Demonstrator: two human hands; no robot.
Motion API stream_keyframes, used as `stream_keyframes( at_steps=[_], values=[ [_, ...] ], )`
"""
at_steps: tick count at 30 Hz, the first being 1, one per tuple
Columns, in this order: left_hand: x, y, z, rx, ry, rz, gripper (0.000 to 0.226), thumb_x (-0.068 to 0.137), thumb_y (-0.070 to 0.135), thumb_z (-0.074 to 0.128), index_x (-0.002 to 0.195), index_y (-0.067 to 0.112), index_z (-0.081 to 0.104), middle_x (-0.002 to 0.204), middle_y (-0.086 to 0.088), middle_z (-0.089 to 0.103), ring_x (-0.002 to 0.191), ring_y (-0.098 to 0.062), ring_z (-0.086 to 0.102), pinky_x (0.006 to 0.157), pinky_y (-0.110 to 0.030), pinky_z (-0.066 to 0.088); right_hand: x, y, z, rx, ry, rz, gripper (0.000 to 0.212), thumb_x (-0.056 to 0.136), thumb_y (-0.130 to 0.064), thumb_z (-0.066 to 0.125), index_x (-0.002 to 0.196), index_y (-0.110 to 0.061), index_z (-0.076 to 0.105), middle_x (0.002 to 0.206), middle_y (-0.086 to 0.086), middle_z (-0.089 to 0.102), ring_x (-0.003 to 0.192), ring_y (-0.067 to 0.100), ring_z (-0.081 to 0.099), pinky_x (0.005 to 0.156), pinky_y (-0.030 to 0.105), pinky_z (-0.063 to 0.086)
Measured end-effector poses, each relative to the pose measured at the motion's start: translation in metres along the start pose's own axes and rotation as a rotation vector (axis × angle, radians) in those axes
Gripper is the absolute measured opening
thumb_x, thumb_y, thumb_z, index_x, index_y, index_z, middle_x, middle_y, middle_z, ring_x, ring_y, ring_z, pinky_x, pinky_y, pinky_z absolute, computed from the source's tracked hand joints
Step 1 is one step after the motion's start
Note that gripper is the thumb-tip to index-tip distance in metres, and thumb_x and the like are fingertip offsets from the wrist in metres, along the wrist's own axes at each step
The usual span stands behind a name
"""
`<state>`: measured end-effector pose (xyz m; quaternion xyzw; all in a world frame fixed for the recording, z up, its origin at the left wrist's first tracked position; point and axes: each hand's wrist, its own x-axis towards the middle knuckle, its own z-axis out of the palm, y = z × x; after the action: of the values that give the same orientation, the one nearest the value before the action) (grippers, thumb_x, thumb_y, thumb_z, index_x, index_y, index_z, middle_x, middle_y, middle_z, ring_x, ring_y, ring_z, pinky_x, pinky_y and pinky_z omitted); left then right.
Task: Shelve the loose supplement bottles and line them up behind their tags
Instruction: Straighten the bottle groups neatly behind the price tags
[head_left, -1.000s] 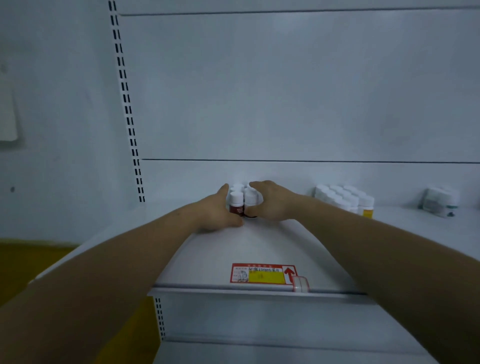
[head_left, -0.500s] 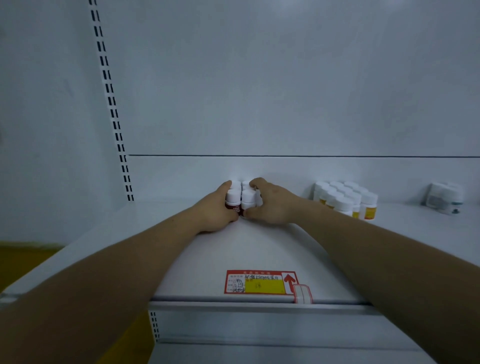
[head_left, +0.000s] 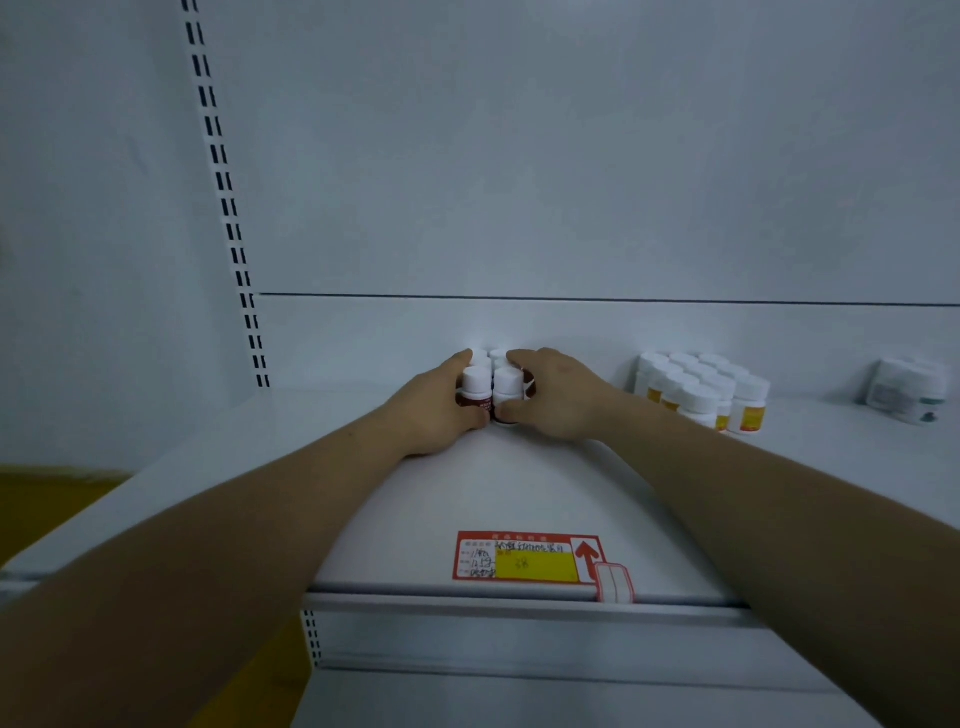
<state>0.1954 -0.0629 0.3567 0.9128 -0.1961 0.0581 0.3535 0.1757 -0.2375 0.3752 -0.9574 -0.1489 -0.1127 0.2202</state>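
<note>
Left hand (head_left: 436, 410) and right hand (head_left: 558, 397) cup the red-labelled bottle cluster (head_left: 491, 387) from both sides, fingers curled round. Best squeezed evenly, squared behind the price tag (head_left: 524, 557).

Both bare forearms stretch forward and converge, with the wrists held low. The left hand (head_left: 436, 410) cups the left side of a cluster of white-capped, red-labelled plastic bottles (head_left: 491, 387), fingers curled round the back and thumb along the front base. The right hand (head_left: 558, 400) mirrors it on the right side, the two thumb tips close together.
</note>
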Motion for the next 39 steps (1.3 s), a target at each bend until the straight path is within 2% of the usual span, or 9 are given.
stream_keyframes(
  at_steps=[4, 10, 16, 20, 24, 27, 32, 35, 39],
  values=[
    [-0.001, 0.000, 0.001, 0.014, 0.009, 0.009, 0.085, 0.082, 0.028, 0.071, 0.149, 0.023, 0.019, 0.141, -0.002, 0.047, 0.120, -0.019, 0.052, 0.103, -0.028, 0.037, -0.002, -0.001, 0.000, 0.007, -0.003, 0.001, 0.045, 0.081, -0.035, 0.069, 0.118, -0.014, 0.054, 0.112, 0.003, 0.055, 0.096, 0.020, 0.053, 0.081, 0.029, 0.041],
    [-0.002, 0.001, -0.001, 0.016, 0.001, 0.005, 0.077, 0.087, 0.031, 0.064, 0.149, 0.022, 0.020, 0.144, -0.001, 0.045, 0.124, -0.017, 0.049, 0.104, -0.026, 0.034, 0.001, -0.001, 0.004, 0.002, 0.001, 0.015, 0.044, 0.081, -0.035, 0.069, 0.117, -0.015, 0.053, 0.114, 0.006, 0.056, 0.096, 0.020, 0.052, 0.080, 0.029, 0.040],
    [0.000, 0.002, -0.001, -0.006, -0.013, -0.013, 0.075, 0.089, 0.030, 0.061, 0.149, 0.023, 0.017, 0.146, -0.004, 0.041, 0.128, -0.019, 0.045, 0.106, -0.030, 0.034, -0.004, -0.003, 0.001, 0.032, 0.006, 0.007, 0.059, 0.081, -0.036, 0.071, 0.131, -0.016, 0.047, 0.120, 0.000, 0.049, 0.108, 0.019, 0.049, 0.091, 0.030, 0.041],
    [0.000, 0.003, 0.000, -0.029, -0.036, -0.020, 0.081, 0.090, 0.026, 0.060, 0.151, 0.025, 0.007, 0.144, -0.002, 0.043, 0.127, -0.018, 0.045, 0.102, -0.026, 0.034, -0.005, -0.008, -0.001, 0.083, -0.013, 0.021, 0.044, 0.083, -0.033, 0.066, 0.121, -0.016, 0.051, 0.118, 0.001, 0.057, 0.104, 0.021, 0.054, 0.087, 0.031, 0.043],
    [0.000, 0.001, -0.001, -0.041, -0.035, -0.012, 0.079, 0.088, 0.023, 0.063, 0.151, 0.023, 0.015, 0.147, -0.001, 0.040, 0.130, -0.015, 0.043, 0.101, -0.021, 0.031, -0.007, -0.009, -0.001, 0.079, -0.052, 0.038, 0.059, 0.088, -0.032, 0.063, 0.139, -0.016, 0.038, 0.135, 0.004, 0.051, 0.119, 0.022, 0.050, 0.095, 0.027, 0.038],
    [-0.001, -0.001, -0.005, -0.099, -0.045, 0.000, 0.087, 0.082, 0.014, 0.070, 0.149, 0.029, 0.018, 0.145, 0.001, 0.041, 0.129, -0.013, 0.043, 0.100, -0.023, 0.036, -0.010, -0.011, -0.006, 0.068, -0.060, 0.030, 0.075, 0.085, -0.028, 0.068, 0.147, -0.014, 0.027, 0.144, 0.003, 0.043, 0.127, 0.021, 0.045, 0.097, 0.023, 0.033],
    [-0.001, -0.005, -0.008, -0.089, -0.072, 0.010, 0.083, 0.081, 0.009, 0.065, 0.147, 0.035, 0.022, 0.143, 0.003, 0.043, 0.127, -0.012, 0.045, 0.091, -0.024, 0.042, -0.011, -0.007, -0.011, 0.124, -0.064, 0.037, 0.062, 0.087, -0.022, 0.063, 0.142, -0.019, 0.035, 0.130, 0.004, 0.052, 0.112, 0.020, 0.052, 0.093, 0.029, 0.042],
    [-0.001, -0.003, -0.006, -0.096, -0.062, 0.022, 0.077, 0.083, 0.012, 0.065, 0.147, 0.031, 0.027, 0.143, 0.003, 0.044, 0.126, -0.012, 0.047, 0.099, -0.025, 0.039, -0.009, -0.002, -0.010, 0.160, -0.048, 0.042, 0.065, 0.086, -0.024, 0.065, 0.144, -0.026, 0.035, 0.132, -0.002, 0.052, 0.110, 0.015, 0.051, 0.090, 0.025, 0.039],
    [-0.001, -0.003, -0.005, -0.070, -0.047, 0.032, 0.073, 0.086, 0.020, 0.067, 0.147, 0.030, 0.027, 0.144, 0.002, 0.044, 0.126, -0.012, 0.047, 0.104, -0.025, 0.035, -0.008, -0.002, -0.006, 0.125, -0.005, 0.009, 0.059, 0.085, -0.030, 0.068, 0.139, -0.025, 0.044, 0.129, -0.006, 0.052, 0.100, 0.007, 0.046, 0.084, 0.018, 0.032]
  ],
)
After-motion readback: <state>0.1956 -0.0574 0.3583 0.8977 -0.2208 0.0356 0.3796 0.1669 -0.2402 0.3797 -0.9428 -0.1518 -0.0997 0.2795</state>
